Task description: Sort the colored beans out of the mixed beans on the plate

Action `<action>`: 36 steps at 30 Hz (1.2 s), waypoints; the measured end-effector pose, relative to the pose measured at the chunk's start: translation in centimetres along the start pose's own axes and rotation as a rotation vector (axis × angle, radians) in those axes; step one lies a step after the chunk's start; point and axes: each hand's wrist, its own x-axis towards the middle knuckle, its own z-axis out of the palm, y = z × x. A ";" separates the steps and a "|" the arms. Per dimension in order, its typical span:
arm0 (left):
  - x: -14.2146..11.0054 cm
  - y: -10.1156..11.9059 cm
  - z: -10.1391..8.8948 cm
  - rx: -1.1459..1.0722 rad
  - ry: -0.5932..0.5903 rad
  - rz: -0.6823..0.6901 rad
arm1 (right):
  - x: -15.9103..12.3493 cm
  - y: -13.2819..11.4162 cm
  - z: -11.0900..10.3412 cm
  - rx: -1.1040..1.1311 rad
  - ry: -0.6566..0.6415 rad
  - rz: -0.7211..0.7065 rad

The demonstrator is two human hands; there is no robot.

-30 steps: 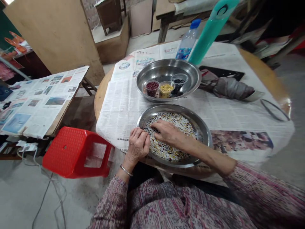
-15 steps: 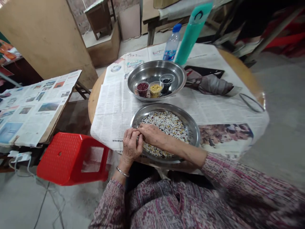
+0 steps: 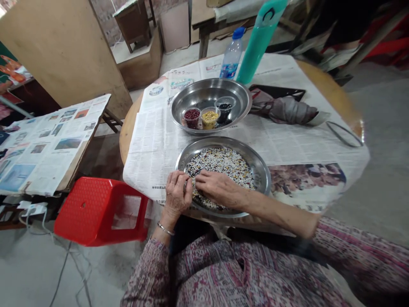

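We have the mixed grains (image 3: 223, 162) under and far of our right hand (image 3: 215, 186), fingers bent; left hand (image 3: 177, 194) curled at pan's (image 3: 266, 177) left rim, can't tell either's grip.

The rectangular plastic stool (image 3: 83, 207) was red; the tall cylindrical container (image 3: 260, 44) was turquoise; the knitted long-sleeved top (image 3: 217, 277) was patterned pink, grey and white.
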 end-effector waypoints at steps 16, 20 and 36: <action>0.0 -0.2 0.1 -0.004 0.004 0.023 | -3.2 4.7 -1.9 -0.034 0.028 0.551; 0.0 -0.1 0.2 0.031 -0.005 0.025 | -4.2 3.8 -2.3 0.213 -0.015 0.400; 0.1 -0.1 0.2 0.080 -0.051 0.041 | -3.7 5.3 -1.7 0.099 0.216 0.314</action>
